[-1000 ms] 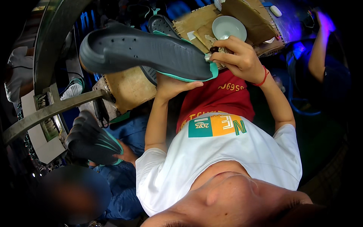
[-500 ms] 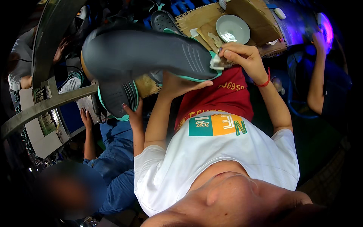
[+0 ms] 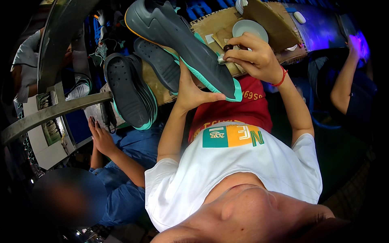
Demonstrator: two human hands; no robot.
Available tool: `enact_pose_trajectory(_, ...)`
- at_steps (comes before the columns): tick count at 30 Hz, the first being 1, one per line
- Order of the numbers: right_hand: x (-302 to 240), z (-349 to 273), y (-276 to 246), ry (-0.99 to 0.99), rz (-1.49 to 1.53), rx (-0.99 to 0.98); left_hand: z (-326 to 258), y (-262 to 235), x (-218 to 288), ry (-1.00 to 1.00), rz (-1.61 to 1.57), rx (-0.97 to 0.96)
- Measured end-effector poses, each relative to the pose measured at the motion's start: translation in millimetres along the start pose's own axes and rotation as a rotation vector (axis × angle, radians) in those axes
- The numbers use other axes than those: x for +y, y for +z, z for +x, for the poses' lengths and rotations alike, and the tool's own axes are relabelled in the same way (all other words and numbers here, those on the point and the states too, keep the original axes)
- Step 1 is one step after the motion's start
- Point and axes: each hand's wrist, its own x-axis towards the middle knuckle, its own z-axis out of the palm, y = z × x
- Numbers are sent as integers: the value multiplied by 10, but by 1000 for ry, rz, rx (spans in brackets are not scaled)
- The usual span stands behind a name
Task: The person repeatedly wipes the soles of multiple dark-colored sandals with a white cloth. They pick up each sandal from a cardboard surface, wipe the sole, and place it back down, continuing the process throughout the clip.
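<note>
My left hand (image 3: 193,92) grips a dark grey shoe sole (image 3: 182,44) with turquoise edging from its near side. The thumb lies along the turquoise tip, and the other fingers are partly hidden by the sole. The sole slants from upper left down to the right, above my lap. My right hand (image 3: 256,56) pinches a small white wad (image 3: 221,59) at the far edge of the sole, close to the tip; its exact kind is unclear. Left of my left hand lie another grey sole (image 3: 159,62) and a stack of soles (image 3: 130,91).
A white bowl (image 3: 248,27) stands on cardboard (image 3: 210,25) beyond my right hand, beside an upright cardboard flap (image 3: 275,24). A metal bar (image 3: 60,111) crosses at the left. A co-worker's hands (image 3: 101,137) are near the stack; another person's arm (image 3: 342,85) is at the right.
The held sole has tilted more steeply, its far end swinging up and right. The white wad has shifted from its tip to its far edge. The co-worker's hand has left the sole stack.
</note>
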Motion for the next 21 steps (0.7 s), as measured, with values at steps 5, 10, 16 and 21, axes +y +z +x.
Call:
enact_pose_trajectory(5, 19, 134, -26, 72, 62, 148, -34, 40, 94, -63, -76, -74)
enact_pose_trajectory(10, 55, 286, 9, -25, -15, 174, -53, 87, 134, -59, -70, -157)
enact_pose_trajectory(16, 20, 360, -8, -116, -65, 134, -101, 22, 107, -61, -98, -164)
enact_pose_trajectory(21, -36, 284, -39, 10, 74, 84, -110, 13, 164, -42, -95, -105)
